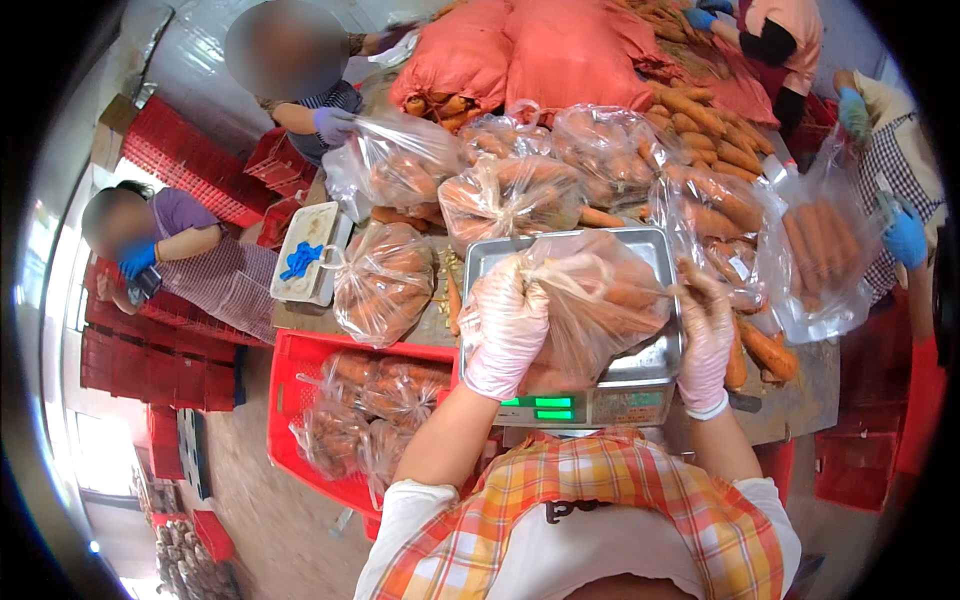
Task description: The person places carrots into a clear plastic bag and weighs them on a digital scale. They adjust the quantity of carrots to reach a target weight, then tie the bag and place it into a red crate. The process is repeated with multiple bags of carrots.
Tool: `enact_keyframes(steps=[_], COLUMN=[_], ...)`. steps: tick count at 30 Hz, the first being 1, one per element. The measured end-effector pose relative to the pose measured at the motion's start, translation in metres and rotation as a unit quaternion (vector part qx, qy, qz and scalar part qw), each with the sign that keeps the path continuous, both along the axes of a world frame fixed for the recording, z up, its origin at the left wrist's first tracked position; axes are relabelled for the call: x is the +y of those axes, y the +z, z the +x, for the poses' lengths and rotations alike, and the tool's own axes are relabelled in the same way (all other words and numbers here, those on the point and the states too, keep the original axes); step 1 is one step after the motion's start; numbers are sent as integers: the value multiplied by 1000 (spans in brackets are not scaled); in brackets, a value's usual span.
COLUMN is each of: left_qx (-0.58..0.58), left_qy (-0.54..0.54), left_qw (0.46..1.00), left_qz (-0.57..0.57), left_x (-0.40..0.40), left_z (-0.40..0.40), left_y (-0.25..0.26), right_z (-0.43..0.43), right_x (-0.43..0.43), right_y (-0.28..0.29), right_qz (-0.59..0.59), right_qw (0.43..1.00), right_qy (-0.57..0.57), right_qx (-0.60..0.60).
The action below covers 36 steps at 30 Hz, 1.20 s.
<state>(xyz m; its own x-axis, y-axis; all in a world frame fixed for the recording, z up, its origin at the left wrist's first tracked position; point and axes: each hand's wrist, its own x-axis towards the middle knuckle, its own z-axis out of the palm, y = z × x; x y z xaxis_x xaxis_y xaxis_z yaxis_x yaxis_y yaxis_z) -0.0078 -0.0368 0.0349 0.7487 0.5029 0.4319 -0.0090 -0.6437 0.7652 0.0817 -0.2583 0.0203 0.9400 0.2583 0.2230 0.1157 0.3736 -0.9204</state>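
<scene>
A clear plastic bag of carrots [600, 322] rests on the steel pan [645, 371] of a digital weighing scale. Its gathered, twisted neck is gripped by my left hand [510, 322], which wears a thin whitish glove. At the pan's right edge, my right hand [703, 330], gloved alike, has its fingers at the bag's side; whether they pinch the plastic is unclear. Green lit displays [553, 408] show on the scale's front, partly covered by my left wrist. Left of the scale sits a tied bag of carrots [384, 285].
A red plastic crate [281, 420] with several bagged carrots stands below the table's left edge. More filled bags [514, 199] and loose carrots [701, 131] lie behind the scale, before red mesh sacks [577, 56]. A white tray [300, 259] holds a blue glove [301, 260]. Co-workers stand around the table.
</scene>
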Motion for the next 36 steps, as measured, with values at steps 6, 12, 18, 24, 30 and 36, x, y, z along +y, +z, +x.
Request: enact_keyframes(steps=[6, 12, 18, 24, 30, 36], left_qx=[-109, -202, -198, -193, -178, -167], left_qy=[-42, -110, -52, -4, 20, 68], left_qw=[982, 753, 728, 735, 743, 768], left_qz=[-146, -616, -654, -650, -644, -615], left_x=[13, 17, 51, 63, 66, 76], left_z=[-19, -18, -23, -35, -33, -51], left_y=[56, 154, 87, 51, 26, 10], right_z=[32, 30, -12, -34, -34, -46], right_x=[5, 115, 117, 110, 110, 124], right_y=[-79, -32, 47, 51, 60, 36], right_qz=[43, 154, 264, 210, 228, 184], right_qw=[993, 872, 795, 836, 808, 811], right_qy=[75, 419, 489, 430, 448, 422], right_qx=[83, 199, 242, 270, 308, 361])
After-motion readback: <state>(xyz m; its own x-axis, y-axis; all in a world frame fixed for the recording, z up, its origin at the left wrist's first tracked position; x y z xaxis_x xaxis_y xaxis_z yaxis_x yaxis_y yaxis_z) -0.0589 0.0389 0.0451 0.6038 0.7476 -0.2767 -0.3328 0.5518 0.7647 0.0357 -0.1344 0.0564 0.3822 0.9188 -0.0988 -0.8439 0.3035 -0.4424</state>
